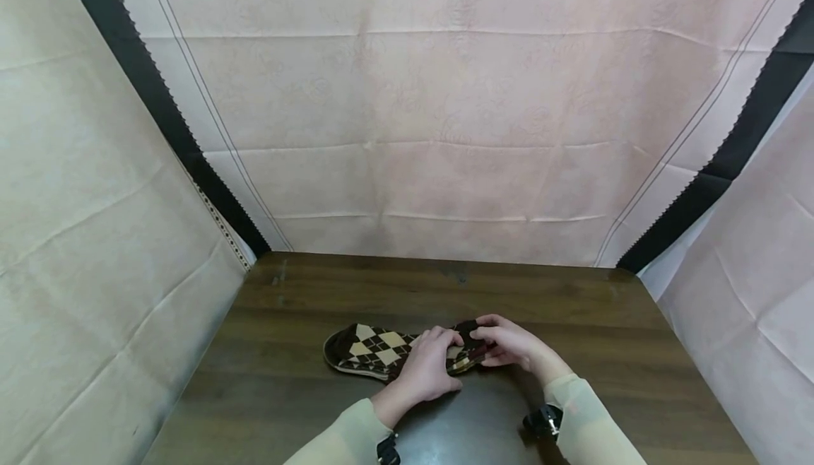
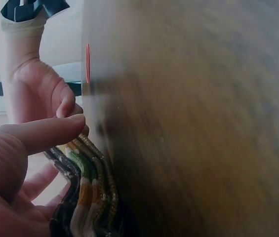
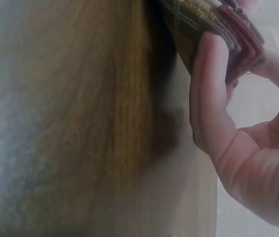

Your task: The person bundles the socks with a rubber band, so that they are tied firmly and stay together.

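A stack of argyle socks (image 1: 381, 348), dark brown with cream diamonds, lies lengthwise across the table. Several knitted layers of the socks (image 2: 87, 192) show edge-on in the left wrist view, with green, orange and brown bands. Over the middle of the stack, my left hand (image 1: 427, 369) holds it with bent fingers on top, its thumb at the near side. At the right end, my right hand (image 1: 511, 343) pinches the layered edges of the socks (image 3: 228, 34) between fingers and thumb. Part of the pattern is hidden under the left hand.
The brown wooden table (image 1: 305, 302) has a pale fabric wall (image 1: 445, 119) behind it and more fabric at both sides. Black strips (image 1: 159, 104) run along the wall corners. A black wrist camera (image 1: 545, 420) sits on the right sleeve.
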The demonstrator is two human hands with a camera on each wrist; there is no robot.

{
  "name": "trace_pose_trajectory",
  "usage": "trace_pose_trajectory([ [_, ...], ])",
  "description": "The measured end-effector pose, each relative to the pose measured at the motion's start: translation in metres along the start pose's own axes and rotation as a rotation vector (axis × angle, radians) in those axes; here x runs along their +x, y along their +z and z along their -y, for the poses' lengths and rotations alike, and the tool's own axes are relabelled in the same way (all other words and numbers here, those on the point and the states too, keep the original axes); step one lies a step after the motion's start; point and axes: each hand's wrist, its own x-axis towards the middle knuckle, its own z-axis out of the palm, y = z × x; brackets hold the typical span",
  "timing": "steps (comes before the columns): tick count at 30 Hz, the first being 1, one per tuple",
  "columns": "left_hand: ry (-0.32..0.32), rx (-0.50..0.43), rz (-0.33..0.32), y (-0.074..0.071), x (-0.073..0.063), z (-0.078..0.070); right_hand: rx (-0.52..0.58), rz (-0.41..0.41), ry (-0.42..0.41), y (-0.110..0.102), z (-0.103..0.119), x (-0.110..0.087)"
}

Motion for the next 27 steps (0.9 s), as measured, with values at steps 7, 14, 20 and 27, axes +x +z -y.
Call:
trace_pose_trajectory([
  [7, -0.011, -0.050, -0.024, -0.0004, 0.0013, 0.0023, 0.059, -0.009, -0.022, 0.0005, -0.0018, 0.0001],
  [14, -0.014, -0.010, -0.052, 0.0037, 0.0020, 0.0002, 0.115, -0.032, -0.023, -0.0008, -0.0020, 0.0003],
  [20, -0.014, 0.001, -0.070, 0.0059, 0.0052, 0.0034, 0.140, -0.018, -0.020, -0.0024, -0.0026, 0.0018],
  [27, -0.041, -0.095, -0.070, 0.0031, 0.0041, 0.0067, 0.057, 0.027, -0.059, -0.0086, -0.0072, -0.0003],
])
